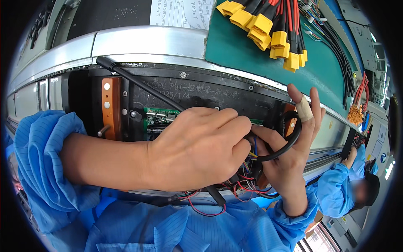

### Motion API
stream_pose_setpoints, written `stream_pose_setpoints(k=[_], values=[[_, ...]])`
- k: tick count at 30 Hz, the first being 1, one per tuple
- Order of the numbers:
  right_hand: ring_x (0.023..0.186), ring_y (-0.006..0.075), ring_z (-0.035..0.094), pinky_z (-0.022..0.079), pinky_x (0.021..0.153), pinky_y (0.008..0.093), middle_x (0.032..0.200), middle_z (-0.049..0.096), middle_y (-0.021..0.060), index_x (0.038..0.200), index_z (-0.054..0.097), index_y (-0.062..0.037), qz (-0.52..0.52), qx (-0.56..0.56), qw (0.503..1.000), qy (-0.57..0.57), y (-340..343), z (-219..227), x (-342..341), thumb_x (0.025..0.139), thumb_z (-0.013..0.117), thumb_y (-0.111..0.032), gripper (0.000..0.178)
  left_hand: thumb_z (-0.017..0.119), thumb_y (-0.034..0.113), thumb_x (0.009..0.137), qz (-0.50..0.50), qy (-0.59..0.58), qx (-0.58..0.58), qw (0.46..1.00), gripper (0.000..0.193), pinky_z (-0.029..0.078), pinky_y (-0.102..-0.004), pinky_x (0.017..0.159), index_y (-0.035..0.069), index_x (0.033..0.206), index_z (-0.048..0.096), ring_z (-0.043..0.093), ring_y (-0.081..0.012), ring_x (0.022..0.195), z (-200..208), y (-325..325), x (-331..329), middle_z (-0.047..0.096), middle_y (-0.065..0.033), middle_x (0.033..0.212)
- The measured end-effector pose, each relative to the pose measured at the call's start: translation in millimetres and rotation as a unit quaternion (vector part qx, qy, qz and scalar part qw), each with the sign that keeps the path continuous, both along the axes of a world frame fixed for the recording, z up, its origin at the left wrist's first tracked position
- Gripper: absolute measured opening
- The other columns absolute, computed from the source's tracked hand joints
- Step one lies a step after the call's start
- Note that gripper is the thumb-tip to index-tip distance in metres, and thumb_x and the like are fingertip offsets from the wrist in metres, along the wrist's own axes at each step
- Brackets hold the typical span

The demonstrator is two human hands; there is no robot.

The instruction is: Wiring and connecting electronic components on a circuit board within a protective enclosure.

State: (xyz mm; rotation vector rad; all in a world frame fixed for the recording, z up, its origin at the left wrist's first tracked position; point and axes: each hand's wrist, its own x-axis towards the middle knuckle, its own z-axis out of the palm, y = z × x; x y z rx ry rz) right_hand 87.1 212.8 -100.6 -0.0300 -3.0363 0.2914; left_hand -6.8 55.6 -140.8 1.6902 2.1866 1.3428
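A black fixture plate (pixel 197 86) lies in front of me, with a green circuit board (pixel 154 121) set in it. My left hand (pixel 201 147) is closed over the board, fingertips meeting those of the right; what it pinches is hidden. My right hand (pixel 289 147) has thumb and forefinger drawn together at a looped black cable (pixel 295 136), with its other fingers raised and one wrapped in a tan bandage. Thin coloured wires (pixel 251 155) come out of the cable between the hands. A thick black cable (pixel 147 87) slants across the plate and disappears behind my left hand.
Orange blocks (pixel 111 103) flank the board. Red and black wires (pixel 210 210) hang over the near edge. Beyond the metal rail (pixel 147 42), yellow connectors (pixel 260 27) lie on a green mat (pixel 235 50). Another person (pixel 336 189) in blue works at the right.
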Motion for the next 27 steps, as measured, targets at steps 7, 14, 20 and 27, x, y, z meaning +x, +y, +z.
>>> stream_pose_setpoints(k=[7,14,20,27], values=[[0.133,0.0397,0.027,0.02,0.107,0.0576,0.134,0.042,0.0209,0.078,0.065,-0.0077,0.053,-0.251,0.962,0.093,30,19,16,0.071,0.051,-0.007,0.016,0.06,0.001,0.069,-0.016,0.02,-0.011,1.0,0.011,0.035,-0.0289,0.047,0.003,0.066,0.049,0.04,-0.0192,0.056,2,-2,-3,0.044,-0.0067,0.072],[0.118,0.0326,0.043,0.031,0.101,0.0436,0.124,0.05,0.0206,0.088,0.063,-0.0022,-0.055,-0.345,0.923,0.162,72,1,19,0.082,0.047,-0.009,0.019,0.058,0.003,0.069,-0.073,0.029,-0.063,0.995,0.012,0.037,-0.0315,0.051,0.004,0.068,0.046,0.039,-0.0207,0.058,5,-2,-9,0.041,-0.0072,0.073],[0.11,0.0265,0.048,0.034,0.097,0.0368,0.116,0.056,0.0176,0.095,0.062,-0.0008,-0.089,-0.402,0.895,0.171,89,-20,16,0.085,0.045,-0.01,0.022,0.058,-0.001,0.072,-0.077,0.001,-0.13,0.989,0.008,0.037,-0.0307,0.053,0.001,0.075,0.051,0.042,-0.0217,0.06,19,-6,-10,0.044,-0.0077,0.076],[0.107,0.0258,0.049,0.033,0.097,0.037,0.113,0.058,0.016,0.099,0.06,-0.0014,-0.081,-0.485,0.857,0.156,94,-38,18,0.088,0.042,-0.013,0.024,0.063,-0.003,0.071,-0.057,-0.024,-0.167,0.984,0.017,0.042,-0.0287,0.058,-0.002,0.088,0.062,0.051,-0.0222,0.066,33,-6,-11,0.056,-0.0103,0.083]])
